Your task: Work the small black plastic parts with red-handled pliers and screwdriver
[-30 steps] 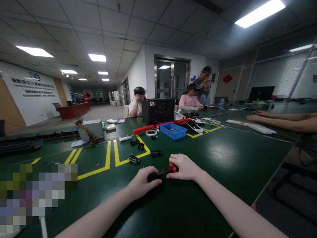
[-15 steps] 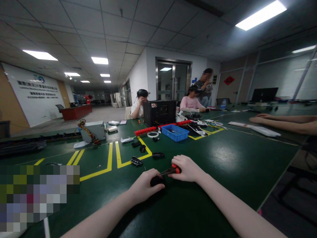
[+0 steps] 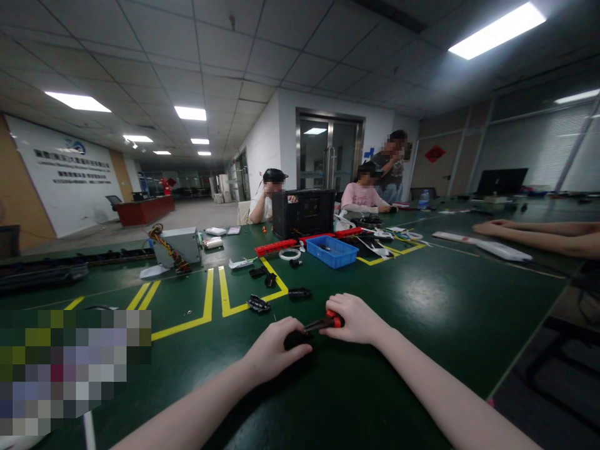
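My right hand [image 3: 354,319] is closed around the red handles of a pair of pliers [image 3: 323,323], whose dark jaws point left. My left hand [image 3: 281,344] curls over a small black part [image 3: 296,340] on the table and grips it; the fingers cover much of it. The jaw tips meet this part at its upper right, by the left fingertips; what they bite on is too small to tell. Just beyond my hands lie a black plastic piece [image 3: 299,293] and another black part [image 3: 259,304].
A blue tray [image 3: 332,251] stands ahead, beside red strips and a white ring [image 3: 289,254]. Behind is a black computer case [image 3: 303,214]; a power supply [image 3: 178,250] with cables stands left. A white power strip [image 3: 482,244] lies right, near another person's arms [image 3: 539,232]. Other people sit across.
Hardly anything differs. Both hands, the pliers and the black part stay in place; the view has shifted very slightly.
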`<state>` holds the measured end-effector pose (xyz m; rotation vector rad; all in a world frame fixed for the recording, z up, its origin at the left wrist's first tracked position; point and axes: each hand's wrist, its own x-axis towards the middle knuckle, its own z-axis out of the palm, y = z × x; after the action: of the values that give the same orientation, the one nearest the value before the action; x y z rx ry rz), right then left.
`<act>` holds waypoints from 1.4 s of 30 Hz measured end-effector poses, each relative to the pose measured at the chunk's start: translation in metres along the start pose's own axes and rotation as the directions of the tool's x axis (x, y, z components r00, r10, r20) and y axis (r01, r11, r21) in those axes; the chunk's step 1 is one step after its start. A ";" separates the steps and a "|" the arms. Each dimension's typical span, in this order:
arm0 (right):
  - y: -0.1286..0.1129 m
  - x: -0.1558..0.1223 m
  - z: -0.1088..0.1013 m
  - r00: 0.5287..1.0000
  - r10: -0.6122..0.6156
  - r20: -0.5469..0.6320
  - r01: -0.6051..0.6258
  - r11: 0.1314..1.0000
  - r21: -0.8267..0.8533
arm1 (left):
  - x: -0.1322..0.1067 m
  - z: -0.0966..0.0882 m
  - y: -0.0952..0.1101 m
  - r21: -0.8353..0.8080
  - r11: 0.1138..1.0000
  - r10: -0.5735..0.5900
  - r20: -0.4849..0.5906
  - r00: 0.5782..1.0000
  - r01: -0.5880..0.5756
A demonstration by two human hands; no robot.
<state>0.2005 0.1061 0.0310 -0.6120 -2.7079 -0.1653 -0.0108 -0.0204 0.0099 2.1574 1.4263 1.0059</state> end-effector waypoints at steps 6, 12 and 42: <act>-0.001 0.001 0.000 1.000 -0.003 0.030 0.003 1.000 0.011 | 0.001 0.000 -0.001 0.013 1.000 -0.009 -0.009 1.000 0.009; -0.002 0.001 -0.001 0.998 0.025 0.066 -0.027 0.999 0.038 | 0.000 0.000 0.001 0.007 1.000 -0.005 -0.011 1.000 0.005; -0.001 0.000 -0.003 0.999 -0.018 -0.031 0.018 1.000 -0.006 | 0.002 0.000 -0.002 -0.031 0.999 -0.013 -0.009 1.000 0.012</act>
<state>0.2010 0.1041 0.0336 -0.5818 -2.6845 -0.1856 -0.0114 -0.0182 0.0095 2.1218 1.4174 1.0284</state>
